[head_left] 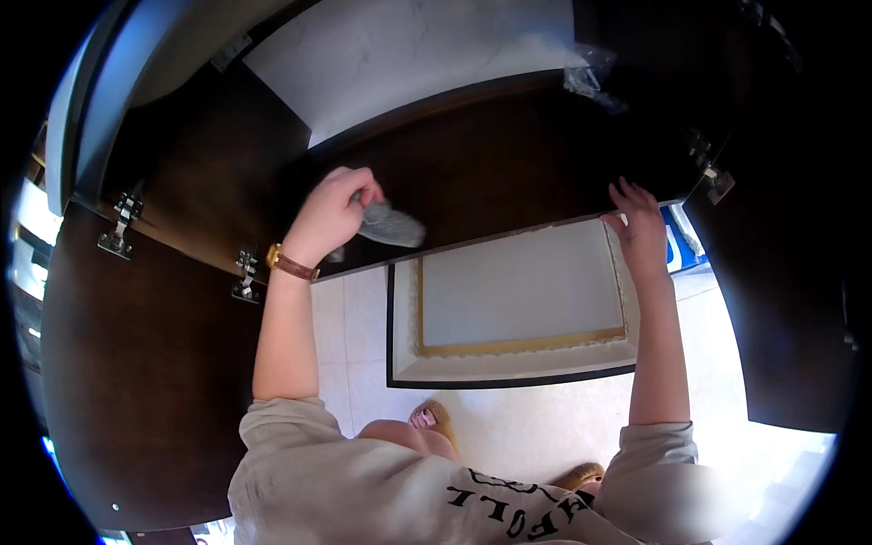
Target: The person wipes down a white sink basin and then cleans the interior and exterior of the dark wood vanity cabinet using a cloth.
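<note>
1. I see my left hand [331,213] closed around a grey cloth [391,224]. It presses the cloth on the dark brown cupboard shelf [509,163].
2. The cloth looks soft, light and floppy. I think it bends any way I squeeze it, so bunching it in my fist works best.
3. It will not break. It may slide off the smooth wood if I let go.
4. My right hand [640,227] is open, with its fingers resting on the front edge of the shelf.
5. A white framed panel [518,304] lies on the floor below.
</note>
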Action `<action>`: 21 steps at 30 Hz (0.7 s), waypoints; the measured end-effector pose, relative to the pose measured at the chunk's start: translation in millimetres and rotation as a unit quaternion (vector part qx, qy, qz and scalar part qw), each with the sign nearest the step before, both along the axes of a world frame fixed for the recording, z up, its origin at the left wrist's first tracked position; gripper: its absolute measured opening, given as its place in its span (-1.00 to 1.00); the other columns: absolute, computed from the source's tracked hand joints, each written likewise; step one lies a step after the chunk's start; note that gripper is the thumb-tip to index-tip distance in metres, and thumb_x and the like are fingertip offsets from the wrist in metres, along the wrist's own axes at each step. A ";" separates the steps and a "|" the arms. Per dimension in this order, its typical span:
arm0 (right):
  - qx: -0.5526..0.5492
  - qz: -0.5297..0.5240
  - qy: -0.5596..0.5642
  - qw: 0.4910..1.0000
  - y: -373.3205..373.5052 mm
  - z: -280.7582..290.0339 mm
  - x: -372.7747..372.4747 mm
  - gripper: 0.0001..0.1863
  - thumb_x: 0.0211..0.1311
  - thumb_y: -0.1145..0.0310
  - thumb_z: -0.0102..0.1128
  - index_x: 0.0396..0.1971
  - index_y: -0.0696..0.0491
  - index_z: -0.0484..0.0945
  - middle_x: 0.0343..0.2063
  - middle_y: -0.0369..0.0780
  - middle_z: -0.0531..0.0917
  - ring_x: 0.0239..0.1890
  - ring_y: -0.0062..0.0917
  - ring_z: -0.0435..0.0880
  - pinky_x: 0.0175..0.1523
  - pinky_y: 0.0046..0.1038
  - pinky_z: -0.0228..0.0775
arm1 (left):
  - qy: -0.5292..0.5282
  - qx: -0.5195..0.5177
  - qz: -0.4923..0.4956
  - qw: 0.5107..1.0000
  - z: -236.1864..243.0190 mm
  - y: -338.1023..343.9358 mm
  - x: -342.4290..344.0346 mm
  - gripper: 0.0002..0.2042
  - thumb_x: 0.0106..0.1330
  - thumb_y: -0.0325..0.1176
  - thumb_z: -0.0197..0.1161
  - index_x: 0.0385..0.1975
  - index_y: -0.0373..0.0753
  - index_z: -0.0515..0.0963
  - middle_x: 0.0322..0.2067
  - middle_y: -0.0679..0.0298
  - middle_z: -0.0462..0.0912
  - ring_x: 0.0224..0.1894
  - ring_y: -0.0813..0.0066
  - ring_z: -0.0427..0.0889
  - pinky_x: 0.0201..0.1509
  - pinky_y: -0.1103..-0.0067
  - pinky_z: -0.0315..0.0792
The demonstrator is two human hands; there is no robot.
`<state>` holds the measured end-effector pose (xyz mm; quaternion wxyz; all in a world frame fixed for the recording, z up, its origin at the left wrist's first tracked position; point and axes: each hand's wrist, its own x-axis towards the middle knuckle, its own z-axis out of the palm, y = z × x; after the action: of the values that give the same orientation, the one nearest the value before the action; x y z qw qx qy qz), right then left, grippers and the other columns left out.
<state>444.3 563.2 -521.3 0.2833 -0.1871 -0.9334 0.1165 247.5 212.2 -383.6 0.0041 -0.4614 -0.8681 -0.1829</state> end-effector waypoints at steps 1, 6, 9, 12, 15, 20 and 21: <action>-0.001 -0.004 -0.007 1.000 -0.6 2.9 -0.4 -0.53 0.01 0.36 0.35 0.01 0.06 0.59 0.11 -0.17 0.53 0.21 -0.30 0.42 0.24 -0.33 0.35 | 0.036 -0.108 0.097 0.989 1.9 0.8 4.0 -0.78 -0.09 -0.74 -0.05 -0.43 -0.31 0.37 -0.34 0.11 0.56 -0.25 0.13 0.49 -0.09 0.45 0.42; -0.002 0.004 -0.010 1.000 -2.7 4.5 -5.3 -0.52 0.02 0.36 0.34 0.03 0.05 0.58 0.12 -0.17 0.53 0.22 -0.31 0.42 0.24 -0.33 0.36 | 0.105 0.067 -0.021 0.992 -83.6 38.9 -2.3 -0.70 0.01 -0.60 0.20 -0.21 -0.30 0.40 0.07 0.06 0.36 0.01 -0.03 0.50 -0.01 0.31 0.48; 0.013 0.009 0.008 1.000 0.0 -6.2 -4.0 -0.52 0.02 0.34 0.34 0.03 0.04 0.58 0.12 -0.18 0.53 0.22 -0.32 0.42 0.23 -0.33 0.37 | 0.089 0.142 0.020 0.986 -114.5 51.4 -8.7 -0.69 0.07 -0.48 0.30 -0.18 -0.24 0.42 0.18 0.08 0.27 0.20 -0.02 0.34 0.21 0.20 0.30; 0.026 0.008 0.014 1.000 1.6 -9.2 -4.6 -0.53 0.03 0.32 0.33 0.02 0.03 0.58 0.12 -0.20 0.54 0.22 -0.32 0.44 0.23 -0.34 0.38 | 0.182 0.045 0.087 0.978 -124.5 39.4 1.4 -0.67 0.17 -0.37 0.28 -0.06 -0.18 0.43 0.27 0.08 0.19 0.30 -0.04 0.20 0.34 0.06 0.08; 0.036 0.002 0.011 0.999 3.3 -5.4 -1.8 -0.53 0.02 0.29 0.31 0.02 0.02 0.59 0.11 -0.21 0.54 0.21 -0.32 0.44 0.22 -0.34 0.39 | 0.115 0.035 0.132 0.984 -134.1 15.0 1.9 -0.62 0.27 -0.30 0.16 0.11 -0.06 0.42 0.34 0.08 0.12 0.34 -0.06 0.13 0.38 0.06 0.03; 0.045 0.000 0.015 0.999 -0.5 -9.1 -5.1 -0.52 0.02 0.26 0.30 0.01 -0.01 0.59 0.10 -0.23 0.55 0.21 -0.33 0.44 0.20 -0.34 0.41 | 0.190 -0.013 0.334 0.923 -163.5 -115.0 -120.8 -0.58 0.36 -0.27 0.04 0.21 -0.17 0.33 0.31 -0.17 0.10 0.29 -0.15 0.22 0.35 0.25 0.19; 0.040 0.002 0.013 0.999 0.5 -8.6 -4.3 -0.53 0.02 0.27 0.30 0.02 -0.01 0.59 0.11 -0.23 0.55 0.21 -0.34 0.44 0.20 -0.34 0.41 | 0.139 -0.036 0.413 0.899 -160.7 -127.1 -139.8 -0.56 0.39 -0.21 -0.02 0.24 -0.14 0.29 0.31 -0.18 0.07 0.29 -0.19 0.19 0.36 0.22 0.16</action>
<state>440.0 563.7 -529.8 0.3028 -0.1718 -0.9338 0.0824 107.7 85.1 -544.3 0.1834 -0.0814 -0.9774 -0.0670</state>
